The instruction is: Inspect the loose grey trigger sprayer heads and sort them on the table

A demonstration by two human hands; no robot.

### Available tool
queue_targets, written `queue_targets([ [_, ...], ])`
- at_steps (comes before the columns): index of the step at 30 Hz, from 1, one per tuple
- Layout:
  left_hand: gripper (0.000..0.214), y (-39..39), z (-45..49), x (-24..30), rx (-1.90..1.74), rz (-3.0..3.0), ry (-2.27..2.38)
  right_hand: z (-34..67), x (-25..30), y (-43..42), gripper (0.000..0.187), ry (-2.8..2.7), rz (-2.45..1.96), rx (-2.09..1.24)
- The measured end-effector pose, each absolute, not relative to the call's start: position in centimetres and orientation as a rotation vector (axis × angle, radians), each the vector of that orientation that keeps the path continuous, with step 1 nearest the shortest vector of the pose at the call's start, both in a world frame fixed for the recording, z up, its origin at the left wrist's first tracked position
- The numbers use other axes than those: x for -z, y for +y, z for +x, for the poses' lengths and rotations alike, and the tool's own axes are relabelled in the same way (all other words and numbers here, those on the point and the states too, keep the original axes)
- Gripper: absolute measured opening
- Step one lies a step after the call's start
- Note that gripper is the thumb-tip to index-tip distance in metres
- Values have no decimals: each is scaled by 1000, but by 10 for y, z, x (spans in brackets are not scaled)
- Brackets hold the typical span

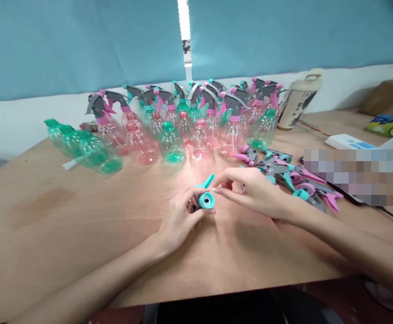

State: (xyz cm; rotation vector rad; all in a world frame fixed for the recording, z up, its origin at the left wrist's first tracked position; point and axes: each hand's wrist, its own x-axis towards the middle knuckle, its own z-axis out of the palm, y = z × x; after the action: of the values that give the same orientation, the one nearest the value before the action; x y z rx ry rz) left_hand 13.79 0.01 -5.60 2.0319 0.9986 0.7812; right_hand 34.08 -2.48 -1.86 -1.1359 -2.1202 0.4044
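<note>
My left hand (179, 215) is closed round a spray head (206, 196) with a teal screw cap and teal trigger, its cap opening turned toward me. My right hand (253, 191) reaches in from the right, and its fingertips pinch at the top of that same spray head. Both hands rest low over the wooden table (64, 216). Just right of my right hand lies a pile of loose spray heads (294, 177) in grey, pink and teal.
Behind the hands stand several pink and green bottles (183, 130), some capped with sprayers, some open. Green bottles (88, 148) lie on their sides at the left. A beige tumbler (299, 101), boxes and cables sit at the right.
</note>
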Motion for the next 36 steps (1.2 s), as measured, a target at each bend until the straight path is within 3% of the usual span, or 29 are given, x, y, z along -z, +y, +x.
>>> queue_targets([
  [8, 21, -2, 135, 55, -764, 1900, 998, 323, 47, -37, 17, -2045, -1240, -527],
  [16, 17, -1, 136, 55, -819, 1963, 998, 320, 58, -41, 23, -2129, -1190, -123],
  [25, 22, 2, 130, 58, -781, 2039, 898, 316, 59, -41, 25, -2012, -1237, -531],
  [36, 28, 9, 127, 58, -720, 2089, 824, 319, 68, -36, 21, -2023, -1087, -434],
])
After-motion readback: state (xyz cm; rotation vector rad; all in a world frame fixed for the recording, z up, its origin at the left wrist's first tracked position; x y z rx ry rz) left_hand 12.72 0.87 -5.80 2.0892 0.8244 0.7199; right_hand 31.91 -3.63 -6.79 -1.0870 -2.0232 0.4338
